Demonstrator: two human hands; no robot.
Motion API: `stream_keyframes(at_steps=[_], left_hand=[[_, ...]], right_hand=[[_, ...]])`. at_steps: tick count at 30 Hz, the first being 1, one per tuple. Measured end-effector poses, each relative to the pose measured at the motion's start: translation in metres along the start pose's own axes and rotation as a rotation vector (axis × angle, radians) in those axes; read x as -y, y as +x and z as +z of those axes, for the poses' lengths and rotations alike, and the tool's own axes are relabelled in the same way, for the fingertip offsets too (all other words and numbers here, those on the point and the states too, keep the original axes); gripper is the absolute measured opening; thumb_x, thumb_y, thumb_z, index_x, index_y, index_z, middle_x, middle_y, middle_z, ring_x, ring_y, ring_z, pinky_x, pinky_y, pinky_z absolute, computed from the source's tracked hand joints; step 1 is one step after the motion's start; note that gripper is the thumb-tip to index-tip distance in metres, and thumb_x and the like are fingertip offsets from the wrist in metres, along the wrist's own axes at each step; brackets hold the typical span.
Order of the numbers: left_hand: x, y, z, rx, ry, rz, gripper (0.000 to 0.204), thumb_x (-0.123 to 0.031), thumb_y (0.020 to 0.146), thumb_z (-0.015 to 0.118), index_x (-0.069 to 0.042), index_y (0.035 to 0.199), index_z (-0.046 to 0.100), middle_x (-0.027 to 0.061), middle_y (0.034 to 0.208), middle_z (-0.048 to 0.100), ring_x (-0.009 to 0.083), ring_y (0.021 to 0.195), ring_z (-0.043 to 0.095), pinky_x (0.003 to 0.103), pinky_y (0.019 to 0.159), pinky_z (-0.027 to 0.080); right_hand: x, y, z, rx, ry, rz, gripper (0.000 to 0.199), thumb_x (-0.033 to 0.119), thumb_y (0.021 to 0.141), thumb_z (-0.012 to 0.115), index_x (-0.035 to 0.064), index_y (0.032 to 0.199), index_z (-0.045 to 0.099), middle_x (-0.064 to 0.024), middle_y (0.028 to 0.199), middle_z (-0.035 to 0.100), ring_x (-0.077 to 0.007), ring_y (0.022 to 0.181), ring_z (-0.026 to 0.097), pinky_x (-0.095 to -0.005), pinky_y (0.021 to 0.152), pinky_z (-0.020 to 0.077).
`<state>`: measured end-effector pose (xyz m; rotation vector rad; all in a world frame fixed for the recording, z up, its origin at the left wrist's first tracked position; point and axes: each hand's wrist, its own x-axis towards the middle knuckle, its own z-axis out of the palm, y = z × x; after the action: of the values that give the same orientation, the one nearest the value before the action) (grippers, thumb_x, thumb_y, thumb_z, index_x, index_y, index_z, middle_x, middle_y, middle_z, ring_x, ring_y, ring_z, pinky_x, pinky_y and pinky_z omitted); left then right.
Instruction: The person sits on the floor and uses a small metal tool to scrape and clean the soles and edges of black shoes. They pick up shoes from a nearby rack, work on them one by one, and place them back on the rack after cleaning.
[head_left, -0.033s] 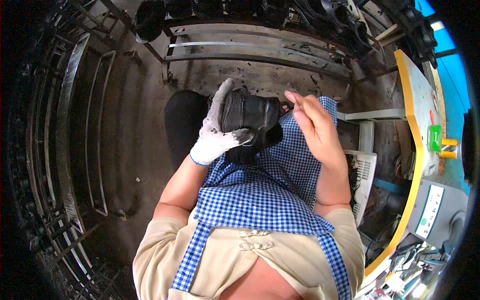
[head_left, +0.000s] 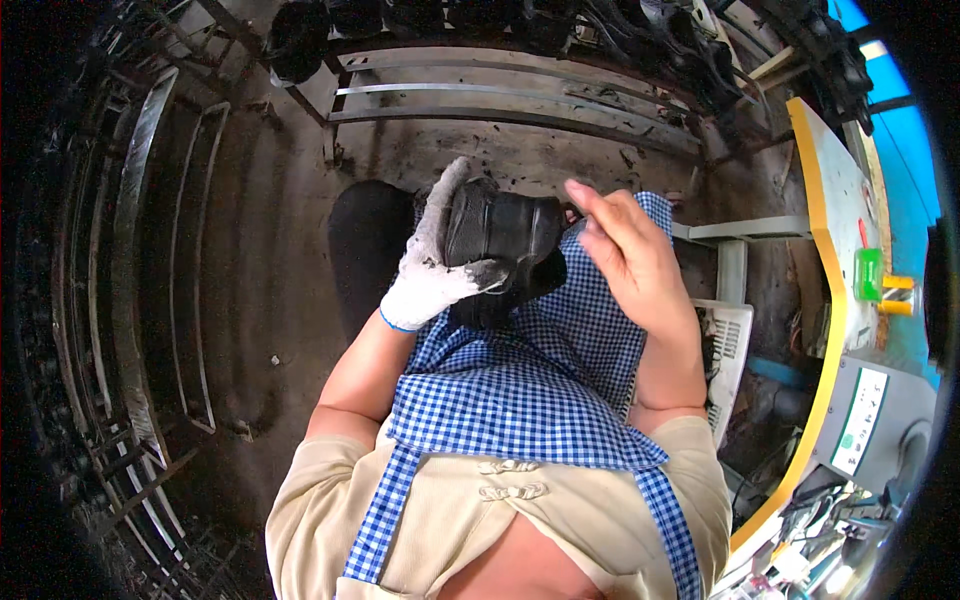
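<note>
Head view: my left hand (head_left: 430, 275) (white glove, greyed toward the fingertips) is clamped on the black shoe (head_left: 515, 225), which is held over my lap, in front of the checked apron (head_left: 500, 400). My right hand (head_left: 642, 262), bare, is just beside the shoe's right end, thumb and fingers apart. White crate (head_left: 735, 345) low by my right forearm; yellow-edged table (head_left: 848, 235) farther right; metal rack (head_left: 420, 114) ahead.

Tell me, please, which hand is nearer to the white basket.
Right: the right hand is up and left of the white basket in this view; the gloved left hand is farther left, gripping a black shoe.
</note>
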<state>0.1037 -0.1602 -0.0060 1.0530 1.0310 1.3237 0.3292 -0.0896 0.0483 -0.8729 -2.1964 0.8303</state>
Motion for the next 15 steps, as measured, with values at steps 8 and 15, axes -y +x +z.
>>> stream_keyframes(at_steps=[8,15], left_hand=[[-0.002,-0.001,0.005,0.017,0.003,0.000,0.118,-0.027,0.062,0.087,0.000,0.152,0.015,0.0177,0.137,0.050,0.0280,0.130,0.048,0.040,0.111,0.038],[-0.003,-0.004,0.007,0.021,-0.011,-0.047,0.120,-0.022,0.061,0.088,-0.002,0.153,0.013,0.0176,0.142,0.045,0.0270,0.131,0.047,0.040,0.110,0.039]], right_hand=[[0.033,0.011,-0.029,0.242,-0.350,-0.073,0.040,0.007,0.084,0.067,0.0227,0.121,0.069,-0.0076,0.079,0.053,-0.0237,0.063,0.056,-0.0341,0.057,0.0450],[0.036,0.018,-0.037,0.272,-0.413,-0.142,0.033,0.007,0.082,0.068,0.0215,0.111,0.073,-0.0070,0.076,0.054,-0.0233,0.061,0.056,-0.0342,0.054,0.0444]])
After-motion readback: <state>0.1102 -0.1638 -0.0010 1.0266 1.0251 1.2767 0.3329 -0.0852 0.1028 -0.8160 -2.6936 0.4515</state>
